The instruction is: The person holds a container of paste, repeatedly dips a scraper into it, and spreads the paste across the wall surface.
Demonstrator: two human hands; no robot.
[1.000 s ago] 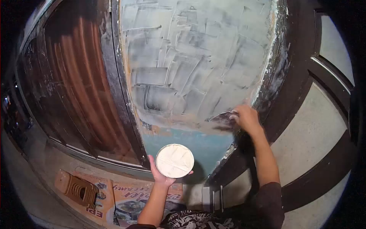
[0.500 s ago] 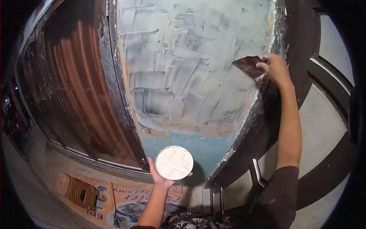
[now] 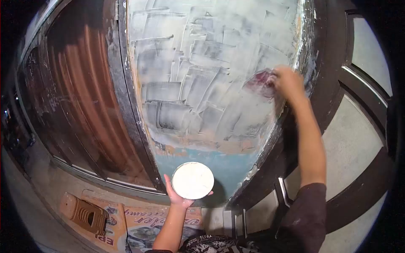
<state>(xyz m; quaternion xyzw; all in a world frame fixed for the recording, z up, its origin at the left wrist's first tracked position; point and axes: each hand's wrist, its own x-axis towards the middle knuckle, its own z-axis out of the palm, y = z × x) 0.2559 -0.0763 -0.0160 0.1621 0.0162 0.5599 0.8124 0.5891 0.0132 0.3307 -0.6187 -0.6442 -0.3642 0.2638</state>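
My left hand (image 3: 180, 198) is wrapped round a round tub (image 3: 193, 180) filled with white paste, its thumb and fingertips showing at the sides. Higher up on the right, my right hand (image 3: 289, 83) grips a flat, dark red scraper (image 3: 260, 83), blurred by motion, over the wall panel (image 3: 202, 88). Whitish paste covers the panel in overlapping streaks and ridges. Below the paste lies a pinkish-brown strip and a bare blue-green band (image 3: 219, 164).
Dark wooden frames border the panel, with a brown curtain (image 3: 84, 92) behind glass on the left. Stacked brown stools (image 3: 84, 213) and a printed banner (image 3: 147, 221) lie low on the left. Dark-framed pale panels (image 3: 354, 147) stand at the right.
My right hand rose with the scraper from the panel's lower right to its right edge, then moved slightly left and down. My left hand and the tub have hardly moved.
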